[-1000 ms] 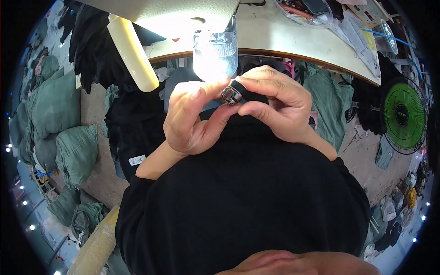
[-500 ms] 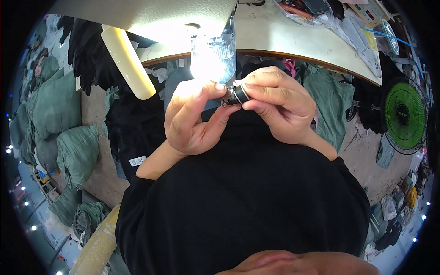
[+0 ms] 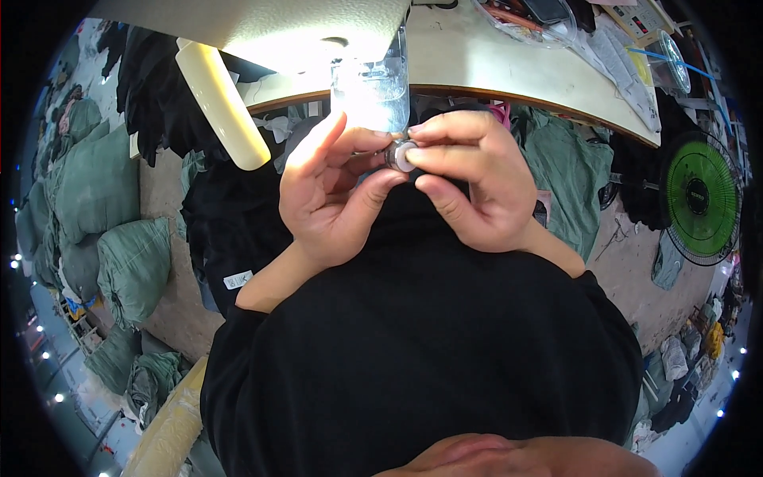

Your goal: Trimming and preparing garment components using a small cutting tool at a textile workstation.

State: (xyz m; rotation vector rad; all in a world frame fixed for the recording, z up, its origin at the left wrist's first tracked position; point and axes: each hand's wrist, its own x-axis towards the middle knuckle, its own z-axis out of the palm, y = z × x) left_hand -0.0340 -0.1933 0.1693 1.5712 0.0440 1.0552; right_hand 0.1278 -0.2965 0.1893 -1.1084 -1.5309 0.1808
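Note:
Up under the lamp light, I hold a small round metal bobbin case point(image 3: 390, 156) with a pale disc face point(image 3: 405, 157). My left hand point(image 3: 330, 191) is closed on its left side, thumb below and fingertips above. My right hand point(image 3: 485, 183) meets it from the right. One fingertip presses on the pale disc and another rests at the upper rim, while the thumb sits slightly below, apart from the disc. Fingers hide part of the case. Just beyond my hands hangs a clear plastic guard point(image 3: 389, 87), bright with glare.
A white machine body point(image 3: 262, 24) overhangs the far left, with a cream rounded bar point(image 3: 222, 107) below it. The white tabletop point(image 3: 469, 63) curves behind, bearing a plastic tray point(image 3: 528, 24). A green fan point(image 3: 699, 199) stands right; green cloth bundles point(image 3: 99, 183) lie left.
The bobbin case has been turned, so the pale disc shows where a dark band showed before. My right thumb has moved off it, and my left fingers have spread more.

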